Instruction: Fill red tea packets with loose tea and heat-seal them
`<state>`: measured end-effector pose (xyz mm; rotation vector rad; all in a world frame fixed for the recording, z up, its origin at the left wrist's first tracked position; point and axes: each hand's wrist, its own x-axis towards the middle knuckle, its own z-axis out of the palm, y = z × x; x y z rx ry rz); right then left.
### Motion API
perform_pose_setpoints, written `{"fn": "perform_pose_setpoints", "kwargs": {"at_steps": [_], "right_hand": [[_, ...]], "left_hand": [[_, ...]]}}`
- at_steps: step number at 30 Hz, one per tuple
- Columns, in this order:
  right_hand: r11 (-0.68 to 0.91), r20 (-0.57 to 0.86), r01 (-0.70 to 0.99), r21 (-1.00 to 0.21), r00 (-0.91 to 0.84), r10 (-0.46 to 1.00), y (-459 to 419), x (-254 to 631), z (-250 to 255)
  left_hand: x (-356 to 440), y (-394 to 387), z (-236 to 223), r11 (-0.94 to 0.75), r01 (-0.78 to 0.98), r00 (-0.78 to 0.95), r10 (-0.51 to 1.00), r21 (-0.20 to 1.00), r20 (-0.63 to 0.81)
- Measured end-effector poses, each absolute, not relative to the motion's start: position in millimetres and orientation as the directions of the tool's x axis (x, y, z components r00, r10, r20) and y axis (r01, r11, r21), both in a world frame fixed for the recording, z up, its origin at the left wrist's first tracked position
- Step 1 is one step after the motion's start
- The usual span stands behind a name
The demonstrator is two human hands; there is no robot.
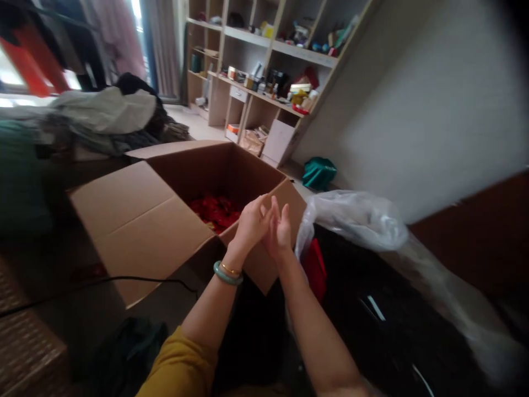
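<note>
My left hand (pixel 252 219), with a green bangle (pixel 228 274) and a thin gold bracelet at the wrist, meets my right hand (pixel 280 229) over the near flap of an open cardboard box (pixel 142 220). The palms face each other and appear to touch. The fingers of my right hand stretch upward, thumb apart. Those of my left are loosely bent and partly hidden against the right hand. No object shows between them. Inside the box lies a heap of shiny red items (pixel 215 212), too blurred to name.
Clear plastic sheeting (pixel 359 218) and a red item (pixel 314 270) lie right of the box, by a dark surface. A black cable (pixel 144 279) crosses below the left flap. Behind stand shelves (pixel 248 37), a teal bag (pixel 319 173) and piled cloth (pixel 107 110).
</note>
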<state>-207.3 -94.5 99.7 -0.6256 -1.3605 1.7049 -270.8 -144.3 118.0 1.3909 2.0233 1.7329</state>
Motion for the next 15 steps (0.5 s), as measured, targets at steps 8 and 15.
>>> {"fn": "perform_pose_setpoints", "kwargs": {"at_steps": [8,15], "right_hand": [[-0.062,-0.063,-0.035,-0.997,0.039,0.997,-60,9,31],[0.017,0.018,0.088,-0.996,0.013,1.0,-42,77,-57]], "left_hand": [[-118,-94,72,-0.191,0.515,0.008,0.976,0.836,0.218],[-42,-77,24,0.173,0.757,-0.301,0.948,0.63,0.101]]}}
